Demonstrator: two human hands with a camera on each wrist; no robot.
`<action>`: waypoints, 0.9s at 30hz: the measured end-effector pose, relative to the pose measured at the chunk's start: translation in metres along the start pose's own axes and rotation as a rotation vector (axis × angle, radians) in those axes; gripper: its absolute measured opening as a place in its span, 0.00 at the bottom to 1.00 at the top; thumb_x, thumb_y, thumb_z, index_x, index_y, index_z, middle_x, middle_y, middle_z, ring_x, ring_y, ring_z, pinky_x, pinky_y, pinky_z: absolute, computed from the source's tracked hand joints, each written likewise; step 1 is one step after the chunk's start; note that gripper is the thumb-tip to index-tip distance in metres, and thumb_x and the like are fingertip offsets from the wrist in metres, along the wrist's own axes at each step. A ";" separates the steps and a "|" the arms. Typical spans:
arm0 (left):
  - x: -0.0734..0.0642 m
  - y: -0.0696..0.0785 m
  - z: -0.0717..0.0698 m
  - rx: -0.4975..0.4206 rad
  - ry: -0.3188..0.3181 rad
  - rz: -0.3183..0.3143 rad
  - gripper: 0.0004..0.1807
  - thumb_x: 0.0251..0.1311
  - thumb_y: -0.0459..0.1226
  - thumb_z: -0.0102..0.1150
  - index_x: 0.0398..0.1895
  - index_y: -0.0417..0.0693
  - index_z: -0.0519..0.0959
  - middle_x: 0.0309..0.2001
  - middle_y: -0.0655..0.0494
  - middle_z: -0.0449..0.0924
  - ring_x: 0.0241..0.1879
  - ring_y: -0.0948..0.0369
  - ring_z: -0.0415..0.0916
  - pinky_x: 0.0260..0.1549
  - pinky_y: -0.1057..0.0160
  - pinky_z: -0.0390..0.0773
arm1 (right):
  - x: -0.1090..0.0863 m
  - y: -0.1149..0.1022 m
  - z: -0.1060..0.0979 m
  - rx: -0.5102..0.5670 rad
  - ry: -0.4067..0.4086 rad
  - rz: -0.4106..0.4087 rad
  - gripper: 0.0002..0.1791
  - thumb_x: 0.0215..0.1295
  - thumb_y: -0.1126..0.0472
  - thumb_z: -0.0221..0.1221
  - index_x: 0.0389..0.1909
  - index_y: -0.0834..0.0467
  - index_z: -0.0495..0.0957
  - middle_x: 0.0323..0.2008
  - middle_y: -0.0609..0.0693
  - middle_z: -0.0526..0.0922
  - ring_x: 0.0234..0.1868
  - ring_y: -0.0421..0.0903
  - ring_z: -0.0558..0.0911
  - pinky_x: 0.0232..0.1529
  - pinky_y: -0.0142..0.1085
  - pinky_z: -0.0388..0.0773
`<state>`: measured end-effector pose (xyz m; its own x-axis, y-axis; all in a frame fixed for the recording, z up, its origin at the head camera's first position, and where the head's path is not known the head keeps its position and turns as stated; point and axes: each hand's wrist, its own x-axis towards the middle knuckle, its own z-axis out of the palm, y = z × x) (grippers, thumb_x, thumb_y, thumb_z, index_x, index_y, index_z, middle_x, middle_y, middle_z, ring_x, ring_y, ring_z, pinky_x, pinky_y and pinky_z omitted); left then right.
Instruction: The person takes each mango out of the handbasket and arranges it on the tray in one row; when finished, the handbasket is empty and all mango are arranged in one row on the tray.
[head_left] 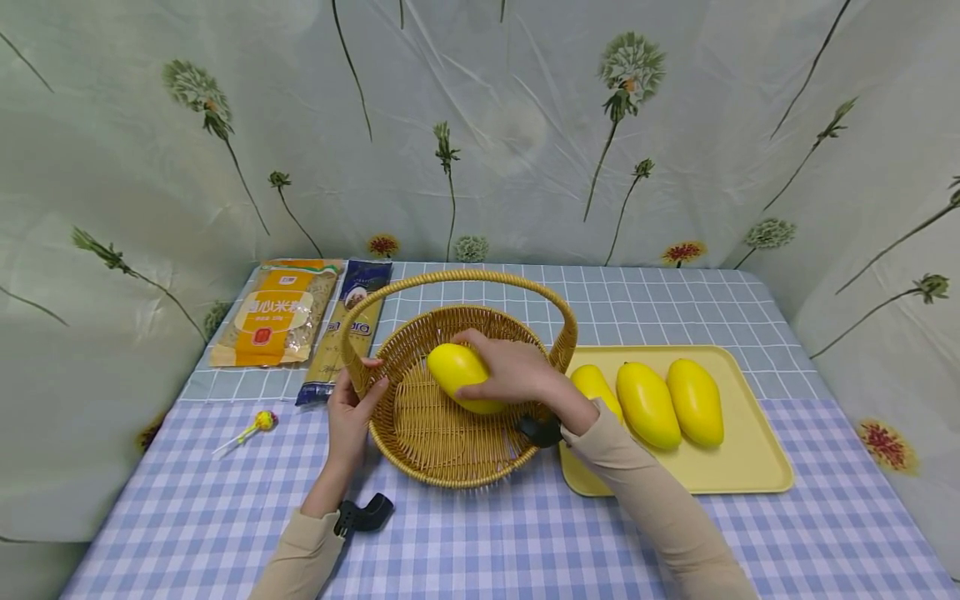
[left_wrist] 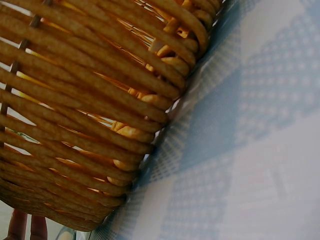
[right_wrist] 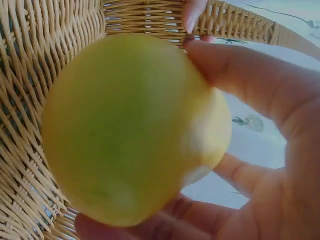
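A yellow mango (head_left: pixel 453 367) is in my right hand (head_left: pixel 521 372), inside the round wicker basket (head_left: pixel 456 481). In the right wrist view, thumb and fingers curve around the mango (right_wrist: pixel 120 130), whose near side looks greenish, and woven walls surround it. My left hand (head_left: pixel 351 421) grips the basket's left rim at the foot of the arched handle. The left wrist view is mostly filled by the outer weave of the basket (left_wrist: pixel 75 115), with two fingertips (left_wrist: pixel 17 225) at the lower left. Three more mangoes (head_left: pixel 648 404) lie on a yellow tray (head_left: pixel 742 471); my right forearm partly covers one.
Behind the left hand lie an orange-labelled food bag (head_left: pixel 273 312) and a dark blue and gold packet (head_left: pixel 330 354). A lollipop (head_left: pixel 262 421) is on the checkered cloth (head_left: pixel 195 517) at left. A floral curtain (head_left: pixel 517 108) hangs behind the table.
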<state>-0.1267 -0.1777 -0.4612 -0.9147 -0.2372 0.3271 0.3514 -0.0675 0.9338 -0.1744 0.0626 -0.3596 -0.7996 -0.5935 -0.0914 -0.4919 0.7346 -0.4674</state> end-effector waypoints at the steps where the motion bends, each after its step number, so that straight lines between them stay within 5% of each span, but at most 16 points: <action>1: 0.000 0.000 0.000 0.001 0.000 -0.002 0.16 0.60 0.24 0.57 0.51 0.27 0.69 0.49 0.49 0.75 0.53 0.56 0.70 0.47 0.66 0.70 | -0.002 0.000 -0.001 0.019 0.010 -0.005 0.38 0.54 0.42 0.66 0.64 0.45 0.63 0.42 0.47 0.81 0.34 0.43 0.77 0.32 0.39 0.71; 16: 0.000 0.000 0.000 0.008 0.003 -0.015 0.17 0.60 0.25 0.57 0.51 0.27 0.69 0.50 0.47 0.75 0.53 0.56 0.70 0.49 0.65 0.70 | -0.030 -0.001 -0.001 0.268 0.182 -0.122 0.40 0.56 0.40 0.64 0.67 0.42 0.57 0.45 0.47 0.77 0.37 0.42 0.76 0.34 0.37 0.75; 27: 0.000 0.000 0.000 -0.001 -0.003 -0.007 0.17 0.60 0.25 0.57 0.51 0.26 0.69 0.51 0.43 0.74 0.54 0.56 0.69 0.49 0.65 0.70 | -0.054 0.000 0.008 0.488 0.248 -0.172 0.42 0.58 0.50 0.66 0.69 0.42 0.54 0.53 0.52 0.72 0.43 0.46 0.78 0.38 0.37 0.79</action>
<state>-0.1268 -0.1778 -0.4609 -0.9179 -0.2335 0.3208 0.3451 -0.0707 0.9359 -0.1282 0.0918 -0.3614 -0.8081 -0.5527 0.2038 -0.4531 0.3621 -0.8146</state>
